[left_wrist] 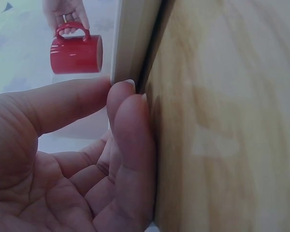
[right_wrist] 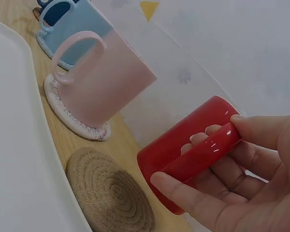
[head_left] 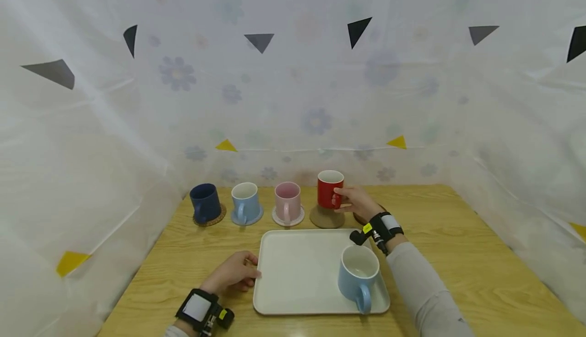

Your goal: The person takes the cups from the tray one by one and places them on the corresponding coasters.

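My right hand (head_left: pixel 359 201) grips the handle of a red mug (head_left: pixel 326 192) with a white inside, held upright. The mug hangs a little above a round tan coiled coaster (right_wrist: pixel 111 193); the right wrist view shows the gap between them. With thumb and fingertips, my left hand (head_left: pixel 233 271) pinches the left edge of a white rectangular tray (head_left: pixel 293 271) lying on the table. Near the tray's right side stands a light blue mug (head_left: pixel 351 278), its handle facing me. In the left wrist view, the thumb (left_wrist: pixel 72 104) lies at the tray's rim and other fingertips beneath it.
Behind the tray, a navy mug (head_left: pixel 208 204), a light blue mug (head_left: pixel 247 206) and a pink mug (head_left: pixel 282 206) stand in a row on coasters. Another dark coaster (head_left: pixel 359 219) is mostly hidden by my right hand. White patterned sheeting (head_left: pixel 293 98) encloses the wooden table (head_left: pixel 458 255).
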